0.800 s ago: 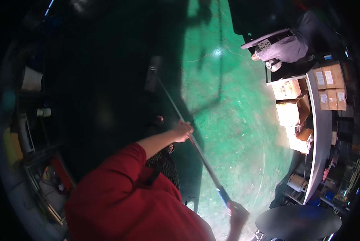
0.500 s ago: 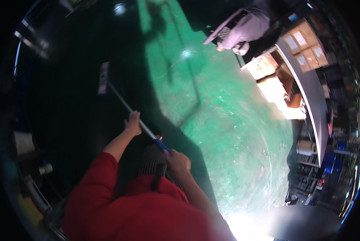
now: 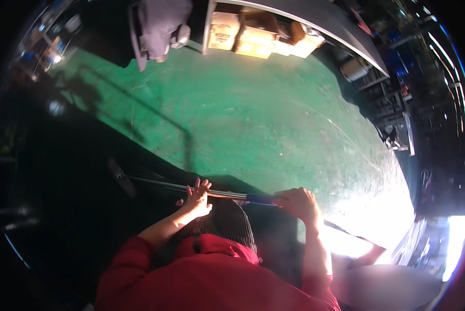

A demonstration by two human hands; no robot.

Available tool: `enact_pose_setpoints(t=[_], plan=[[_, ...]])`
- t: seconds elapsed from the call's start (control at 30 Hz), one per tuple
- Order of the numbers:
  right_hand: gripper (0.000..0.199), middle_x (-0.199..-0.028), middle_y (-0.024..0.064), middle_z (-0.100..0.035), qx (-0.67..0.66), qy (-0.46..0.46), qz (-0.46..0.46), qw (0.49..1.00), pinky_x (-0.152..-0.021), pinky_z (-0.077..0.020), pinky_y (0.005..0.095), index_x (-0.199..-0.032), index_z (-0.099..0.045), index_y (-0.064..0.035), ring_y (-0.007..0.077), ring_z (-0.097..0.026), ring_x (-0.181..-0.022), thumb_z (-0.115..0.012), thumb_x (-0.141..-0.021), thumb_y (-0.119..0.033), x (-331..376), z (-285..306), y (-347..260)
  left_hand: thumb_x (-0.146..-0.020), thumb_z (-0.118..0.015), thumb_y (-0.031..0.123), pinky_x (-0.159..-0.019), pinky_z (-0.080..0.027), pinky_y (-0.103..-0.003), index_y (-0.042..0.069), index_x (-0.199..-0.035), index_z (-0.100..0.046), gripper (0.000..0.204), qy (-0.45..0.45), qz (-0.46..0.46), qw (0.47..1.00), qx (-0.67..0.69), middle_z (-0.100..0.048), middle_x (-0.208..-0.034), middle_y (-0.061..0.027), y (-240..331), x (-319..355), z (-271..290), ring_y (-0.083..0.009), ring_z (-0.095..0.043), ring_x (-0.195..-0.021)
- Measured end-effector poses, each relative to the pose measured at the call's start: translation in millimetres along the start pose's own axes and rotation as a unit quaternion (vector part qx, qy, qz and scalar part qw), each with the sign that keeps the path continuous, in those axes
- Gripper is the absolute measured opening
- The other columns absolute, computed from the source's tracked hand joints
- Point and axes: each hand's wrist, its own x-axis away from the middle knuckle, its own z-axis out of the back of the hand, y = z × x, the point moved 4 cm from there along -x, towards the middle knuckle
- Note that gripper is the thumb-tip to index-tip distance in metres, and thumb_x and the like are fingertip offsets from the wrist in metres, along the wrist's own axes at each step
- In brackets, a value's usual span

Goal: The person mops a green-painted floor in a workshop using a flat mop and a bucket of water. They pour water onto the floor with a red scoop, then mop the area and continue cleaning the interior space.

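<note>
A flat mop with a long metal pole lies across in front of my body. Its narrow flat head is on the dark floor to the left. My right hand is closed around the blue grip at the pole's right end. Farther down the pole, my left hand holds it loosely, some fingers partly spread. The underside of the mop head is hidden.
Green floor stretches ahead, brightly lit at right. A long table stands at the far side with cardboard boxes under it. Purple-grey cloth hangs left of it. A cylindrical container sits near the table's right end.
My view has turned to the right, so the table and boxes now lie straight ahead. The mop pole has swung from slanting to nearly crosswise, with both hands still on it.
</note>
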Motion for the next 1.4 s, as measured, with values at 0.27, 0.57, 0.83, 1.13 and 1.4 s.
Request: enact_pose_setpoints(t=[0.27, 0.57, 0.83, 1.13, 1.4], plan=[[0.055, -0.090, 0.0104, -0.061, -0.169, 0.262, 0.058, 0.949, -0.068, -0.0488, 0.0343, -0.120, -0.048, -0.0157, 0.0245, -0.061, -0.072, -0.067, -0.070, -0.028, 78.6, 146.9, 188.4, -0.070, -0.063, 0.024, -0.050, -0.046, -0.040, 0.009, -0.063, -0.054, 0.019, 0.120, -0.221, 0.967, 0.052, -0.056, -0.059, -0.0136, 147.3, -137.4, -28.4, -0.0325, -0.059, -0.061], [0.035, -0.089, 0.0116, -0.063, -0.305, 0.254, -0.123, 0.909, -0.072, -0.0486, 0.0377, -0.108, -0.055, -0.0143, 0.0274, -0.060, -0.084, -0.057, -0.078, -0.032, -78.5, 127.0, 547.8, -0.078, -0.060, 0.037, -0.049, -0.038, -0.042, -0.010, -0.064, -0.056, 0.049, 0.526, 0.051, 0.831, 0.172, -0.053, -0.051, -0.0181, 239.5, -373.5, 275.3, -0.0260, -0.049, -0.046], [0.024, -0.074, 0.0115, -0.065, -0.566, -0.004, -0.401, 0.721, -0.051, -0.0501, 0.0327, -0.094, -0.062, -0.0033, 0.0207, -0.063, -0.057, -0.052, -0.080, -0.019, -108.0, -114.8, 835.1, -0.085, -0.054, 0.033, -0.030, -0.021, -0.023, 0.010, -0.047, -0.035, 0.048, 0.472, -0.184, 0.806, 0.306, -0.030, -0.039, 0.0027, 658.6, -470.5, 371.3, -0.0059, -0.028, -0.030], [0.021, -0.073, 0.0088, -0.064, -0.732, 0.192, -0.537, 0.374, -0.045, -0.0463, 0.0265, -0.099, -0.061, -0.0063, 0.0162, -0.061, -0.055, -0.051, -0.083, -0.016, 1.4, -82.7, 975.1, -0.090, -0.047, 0.030, -0.041, -0.022, -0.020, 0.016, -0.048, -0.024, 0.050, 0.236, -0.373, 0.751, 0.490, -0.025, -0.042, 0.0041, 1109.2, -672.6, 217.8, -0.0054, -0.020, -0.037], [0.024, -0.081, 0.0112, -0.065, -0.738, 0.187, -0.487, 0.429, -0.048, -0.0474, 0.0290, -0.103, -0.058, -0.0066, 0.0194, -0.064, -0.062, -0.054, -0.081, -0.018, -29.5, 61.6, 1315.4, -0.093, -0.037, 0.029, -0.053, -0.026, -0.024, 0.016, -0.054, -0.024, 0.043, 0.141, -0.504, 0.639, 0.564, -0.021, -0.045, 0.0045, 1438.7, -767.1, 83.1, -0.0069, -0.019, -0.042]])
